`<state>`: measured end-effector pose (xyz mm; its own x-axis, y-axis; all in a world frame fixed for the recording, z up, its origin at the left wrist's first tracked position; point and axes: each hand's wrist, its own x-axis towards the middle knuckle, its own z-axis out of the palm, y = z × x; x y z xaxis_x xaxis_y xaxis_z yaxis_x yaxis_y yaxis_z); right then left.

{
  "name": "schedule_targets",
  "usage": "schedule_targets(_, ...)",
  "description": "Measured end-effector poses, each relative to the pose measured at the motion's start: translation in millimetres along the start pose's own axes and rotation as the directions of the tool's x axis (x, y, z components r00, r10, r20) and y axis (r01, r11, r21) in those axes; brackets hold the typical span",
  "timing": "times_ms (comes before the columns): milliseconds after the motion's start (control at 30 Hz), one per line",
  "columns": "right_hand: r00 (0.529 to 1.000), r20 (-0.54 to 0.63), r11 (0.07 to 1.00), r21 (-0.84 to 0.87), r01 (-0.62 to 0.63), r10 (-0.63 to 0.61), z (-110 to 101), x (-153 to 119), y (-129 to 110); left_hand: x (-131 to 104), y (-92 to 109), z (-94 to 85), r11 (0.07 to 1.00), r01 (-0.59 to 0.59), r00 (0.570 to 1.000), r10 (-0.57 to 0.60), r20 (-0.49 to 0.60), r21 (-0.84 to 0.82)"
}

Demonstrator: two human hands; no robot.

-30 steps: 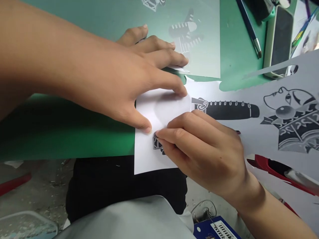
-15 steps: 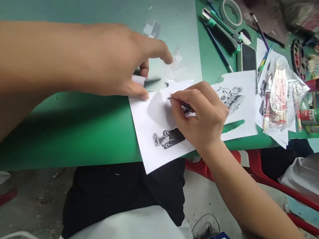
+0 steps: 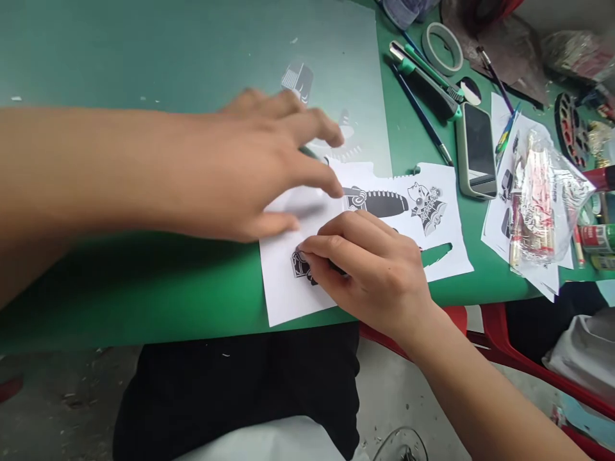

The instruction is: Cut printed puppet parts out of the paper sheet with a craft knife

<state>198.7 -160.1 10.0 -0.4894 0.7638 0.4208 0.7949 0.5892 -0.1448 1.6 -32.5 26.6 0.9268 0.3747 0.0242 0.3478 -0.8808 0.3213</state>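
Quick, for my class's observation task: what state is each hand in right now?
Left hand: open, spread over the printed sheet.
Right hand: closed in a pinch at a dark printed figure; anything held cannot be told.

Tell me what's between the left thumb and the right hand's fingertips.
A bare strip of white paper lies between left hand and right hand there, in the head view.

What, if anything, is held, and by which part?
Cannot tell for the right hand: its pinch over the white printed paper hides any held thing. The spread left hand shows nothing held.
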Motion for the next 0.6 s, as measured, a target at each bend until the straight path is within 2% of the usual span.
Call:
schedule_targets(167, 0.997, 0.054, 0.998, 0.030, 0.062, -0.064, -3, 4, 4, -8, -8, 10.8, 0.984, -0.026, 0.996, 0.041, 0.084, -0.174)
schedule_targets(600, 0.987, 0.124, 0.994, 0.062, 0.091, -0.098, -7, 6, 5, -4, -10, 14.4, 0.980, -0.001, 0.997, 0.017, 0.078, -0.197)
